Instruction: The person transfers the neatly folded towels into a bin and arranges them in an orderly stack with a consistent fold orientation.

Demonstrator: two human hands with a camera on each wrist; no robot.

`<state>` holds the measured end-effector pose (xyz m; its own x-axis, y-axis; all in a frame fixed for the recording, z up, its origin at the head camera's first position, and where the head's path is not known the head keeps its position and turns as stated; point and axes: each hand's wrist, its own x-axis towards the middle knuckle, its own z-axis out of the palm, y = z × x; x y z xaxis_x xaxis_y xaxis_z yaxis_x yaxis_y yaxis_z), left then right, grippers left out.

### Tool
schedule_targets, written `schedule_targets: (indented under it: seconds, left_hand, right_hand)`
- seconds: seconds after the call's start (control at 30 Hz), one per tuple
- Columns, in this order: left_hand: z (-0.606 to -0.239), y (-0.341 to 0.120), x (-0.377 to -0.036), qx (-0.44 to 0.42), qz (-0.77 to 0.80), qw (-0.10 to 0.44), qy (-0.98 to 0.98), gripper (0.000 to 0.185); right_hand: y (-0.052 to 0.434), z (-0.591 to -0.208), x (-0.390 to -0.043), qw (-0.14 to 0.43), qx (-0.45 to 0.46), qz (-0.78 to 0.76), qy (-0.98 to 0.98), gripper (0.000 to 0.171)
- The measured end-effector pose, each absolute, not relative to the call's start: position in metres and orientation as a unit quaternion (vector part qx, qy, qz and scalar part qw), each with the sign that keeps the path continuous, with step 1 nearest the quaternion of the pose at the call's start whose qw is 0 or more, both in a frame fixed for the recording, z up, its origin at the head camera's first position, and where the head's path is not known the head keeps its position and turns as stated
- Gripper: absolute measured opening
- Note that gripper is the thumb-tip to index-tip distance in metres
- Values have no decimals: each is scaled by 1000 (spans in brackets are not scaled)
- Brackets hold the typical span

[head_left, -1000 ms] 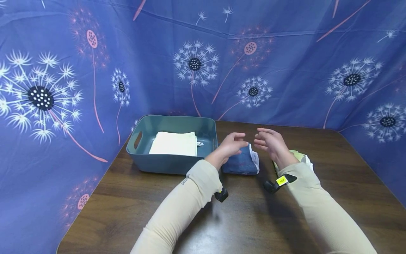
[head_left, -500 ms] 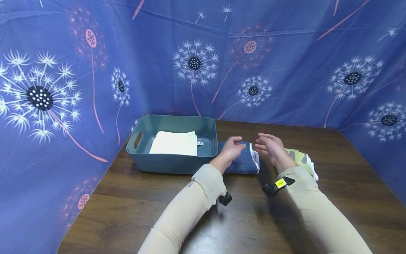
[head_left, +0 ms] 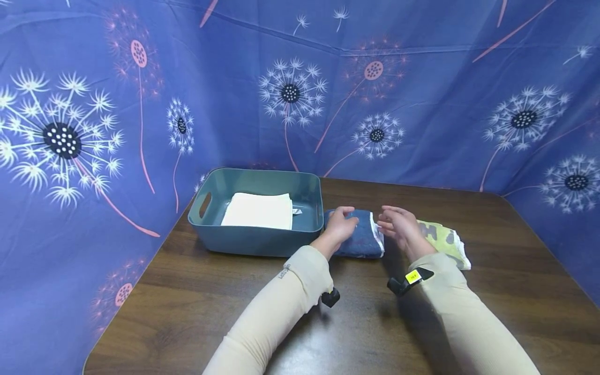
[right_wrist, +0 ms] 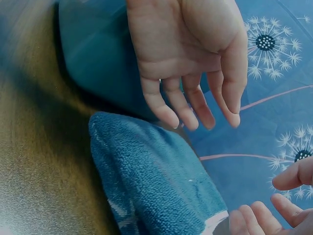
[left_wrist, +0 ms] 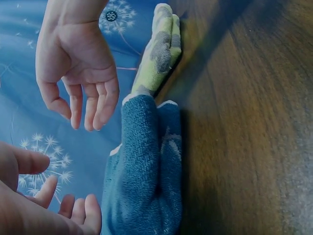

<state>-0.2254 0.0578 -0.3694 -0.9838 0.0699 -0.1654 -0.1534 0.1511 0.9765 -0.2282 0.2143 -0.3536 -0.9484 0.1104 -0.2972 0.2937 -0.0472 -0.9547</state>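
Observation:
A folded dark blue towel (head_left: 364, 234) with a white edge lies on the table, right beside the bin. My left hand (head_left: 341, 227) hovers over its left part, fingers relaxed and holding nothing. Over the towel's white right edge is my right hand (head_left: 401, 229), its fingers loosely bent and nothing in them. In the left wrist view the thick folds of the blue towel (left_wrist: 142, 171) show just below both palms, which face each other. A folded yellow-green towel (head_left: 442, 239) with grey patches lies to the right, partly hidden by my right hand and wrist.
A grey-green plastic bin (head_left: 253, 241) with handle holes stands left of the blue towel. Inside it lies a folded white towel (head_left: 258, 211) with a small tag. Behind the wooden table (head_left: 187, 312) hangs a blue dandelion-print cloth (head_left: 234, 135).
Both hands have come down a little closer to the blue towel, still apart from each other. More of the yellow-green towel shows beside my right wrist. The towels and the bin have stayed put.

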Motion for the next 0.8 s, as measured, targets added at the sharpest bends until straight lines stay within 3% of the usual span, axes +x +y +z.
schedule_targets:
  seconds: [0.27,0.8]
  left_hand:
    - [-380,57,-220,-54,583,51,809,32]
    - [-395,55,-221,-65,597,35,799,37]
  right_hand:
    - [215,-365,-229,62,146,-681,715,47]
    - [224,-384,-230,80,164,-634,752,54]
